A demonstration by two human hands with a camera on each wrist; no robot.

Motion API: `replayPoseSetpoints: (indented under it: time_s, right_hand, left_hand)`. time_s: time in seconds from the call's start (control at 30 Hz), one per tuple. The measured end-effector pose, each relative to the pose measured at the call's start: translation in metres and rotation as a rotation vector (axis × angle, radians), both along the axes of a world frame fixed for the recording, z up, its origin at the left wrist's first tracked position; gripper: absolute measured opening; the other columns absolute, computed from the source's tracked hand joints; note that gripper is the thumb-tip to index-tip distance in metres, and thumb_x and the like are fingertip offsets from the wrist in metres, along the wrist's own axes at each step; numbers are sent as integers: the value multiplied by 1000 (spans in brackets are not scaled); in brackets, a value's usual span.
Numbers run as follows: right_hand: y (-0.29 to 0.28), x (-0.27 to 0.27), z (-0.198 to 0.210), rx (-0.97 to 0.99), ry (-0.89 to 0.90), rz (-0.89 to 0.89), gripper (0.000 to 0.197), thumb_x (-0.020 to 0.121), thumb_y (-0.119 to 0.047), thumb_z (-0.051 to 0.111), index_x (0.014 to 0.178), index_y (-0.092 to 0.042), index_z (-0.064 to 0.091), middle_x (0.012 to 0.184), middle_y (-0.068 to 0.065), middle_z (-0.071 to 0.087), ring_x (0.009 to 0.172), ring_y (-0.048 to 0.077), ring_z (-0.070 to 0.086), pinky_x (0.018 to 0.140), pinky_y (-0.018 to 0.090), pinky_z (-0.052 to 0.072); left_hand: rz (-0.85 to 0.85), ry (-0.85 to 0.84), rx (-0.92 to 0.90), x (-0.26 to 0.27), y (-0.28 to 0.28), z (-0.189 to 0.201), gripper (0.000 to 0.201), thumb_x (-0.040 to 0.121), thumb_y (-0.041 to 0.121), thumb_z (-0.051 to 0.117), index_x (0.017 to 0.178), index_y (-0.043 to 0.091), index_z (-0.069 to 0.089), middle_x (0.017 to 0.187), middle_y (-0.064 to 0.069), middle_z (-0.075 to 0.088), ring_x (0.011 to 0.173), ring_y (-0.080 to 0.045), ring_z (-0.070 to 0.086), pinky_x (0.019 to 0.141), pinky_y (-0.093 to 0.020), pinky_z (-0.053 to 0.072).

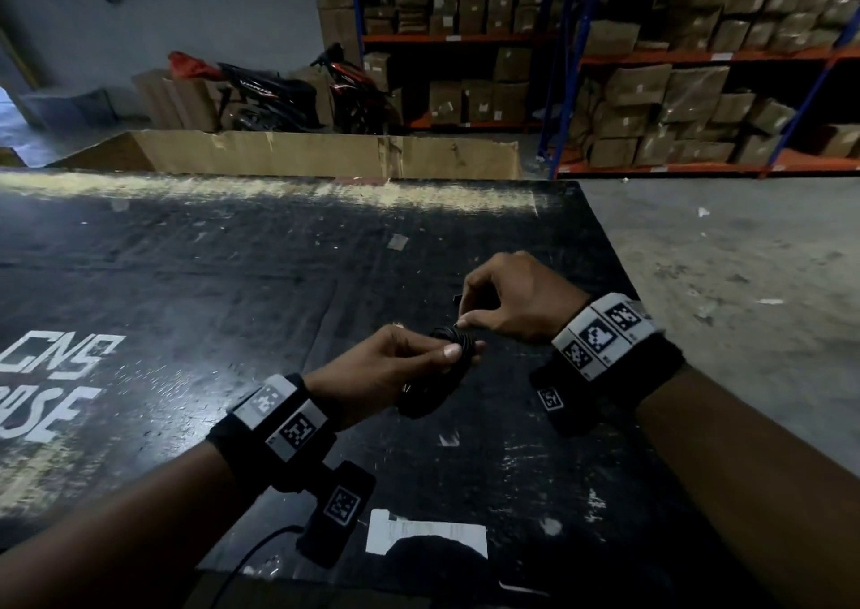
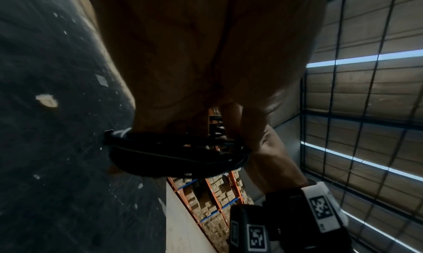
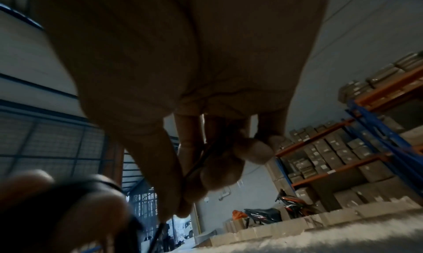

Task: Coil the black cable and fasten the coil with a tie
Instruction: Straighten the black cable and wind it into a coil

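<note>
Head view: the black cable (image 1: 446, 366) is already bundled into a small coil, held up above the black table (image 1: 232, 259). The left hand (image 1: 386, 366) has its thumb and fingers curled tight round the coil. Just right of the coil, the right hand (image 1: 507, 303) pinches a thin strand at the coil's top, probably the tie (image 1: 458, 324). I'd keep the left squeeze firm so the loops don't spring, and pull the tie snug across the middle.

Left wrist view: the coil (image 2: 174, 153) sits under the palm, with a pale twist at the coil's left end (image 2: 121, 133). Can't tell if that's the tie.

Right wrist view: fingertips (image 3: 219, 173) pinch a thin dark strand; the coil (image 3: 91, 193) is blurry, lower left of them. Whether the tie is closed is hidden everywhere.
</note>
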State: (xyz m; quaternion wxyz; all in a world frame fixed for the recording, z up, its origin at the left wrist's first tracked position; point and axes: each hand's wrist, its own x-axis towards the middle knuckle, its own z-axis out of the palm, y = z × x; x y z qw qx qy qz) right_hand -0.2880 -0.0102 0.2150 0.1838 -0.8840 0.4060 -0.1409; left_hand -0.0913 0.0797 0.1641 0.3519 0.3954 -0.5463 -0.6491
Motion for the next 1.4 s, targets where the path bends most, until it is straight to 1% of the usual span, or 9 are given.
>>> replayPoseSetpoints:
  time_s: [0.13, 0.33, 0.53, 0.73, 0.9, 1.0, 1.07, 1.27, 1.4]
  right_hand:
    - [8, 8, 0, -63, -64, -86, 7, 78, -28, 82, 75, -23, 79, 73, -9, 76, 71, 5, 71, 71, 37, 63]
    - [31, 13, -17, -91, -312, -191, 3, 80, -22, 78, 82, -21, 80, 78, -6, 78, 72, 5, 71, 68, 21, 58]
    - [62, 29, -63, -126, -664, -262, 27, 83, -18, 76, 110, -13, 79, 94, 2, 75, 79, 7, 69, 80, 3, 48]
    - [86, 30, -96, -448, -289, -229, 70, 82, -34, 59, 149, -15, 47, 107, 6, 59, 88, 22, 63, 71, 31, 56]
    - [95, 24, -104, -507, -215, -134, 60, 78, -30, 67, 136, -16, 60, 107, 5, 58, 81, 21, 59, 69, 33, 57]
    - [96, 17, -90, -419, -430, -103, 14, 81, -21, 67, 93, -16, 71, 100, 1, 58, 78, 19, 58, 66, 39, 54]
    - [87, 9, -75, -325, -643, -157, 6, 83, -13, 67, 88, -14, 64, 96, 0, 56, 79, 17, 59, 67, 38, 53]
    - [57, -10, -44, 121, -694, 52, 52, 89, -17, 71, 137, -24, 51, 131, -4, 65, 123, 11, 62, 104, 37, 52]
    - [52, -11, -53, 310, -832, 131, 44, 88, -3, 73, 130, -10, 65, 119, 7, 75, 113, 17, 72, 100, 35, 56]
  left_hand:
    - [131, -56, -17, -4, -1, -5, 64, 87, 49, 72, 118, -7, 70, 95, -23, 51, 80, -33, 43, 56, -31, 32]
    - [279, 9, -20, -4, -7, -15, 38, 106, 19, 52, 120, -13, 67, 67, 5, 67, 52, -1, 58, 49, -13, 44]
    - [368, 132, -11, -6, -5, -16, 43, 108, 27, 48, 118, -11, 67, 78, -19, 56, 58, -22, 45, 52, -32, 31]
    - [380, 226, 47, -11, -7, -12, 39, 105, 31, 53, 126, 4, 72, 114, -16, 74, 85, -23, 70, 57, -28, 47]
    - [395, 255, 90, -13, -12, -13, 34, 108, 31, 45, 100, 12, 71, 82, 0, 69, 75, -17, 68, 53, -26, 52]
    - [350, 272, 58, -10, -16, -10, 34, 110, 27, 38, 87, 13, 58, 69, 3, 49, 65, -14, 59, 52, -23, 49]
    - [287, 252, 21, -5, -16, -9, 33, 109, 27, 39, 84, 12, 55, 68, 4, 41, 60, -11, 47, 56, -19, 41]
    - [74, 263, 15, -1, -8, -8, 32, 105, 27, 40, 81, 12, 55, 73, -2, 24, 66, -14, 26, 62, -24, 30]
    - [33, 281, 37, 1, -1, -9, 35, 103, 25, 40, 75, 14, 57, 75, -6, 18, 65, -11, 32, 64, -31, 19]
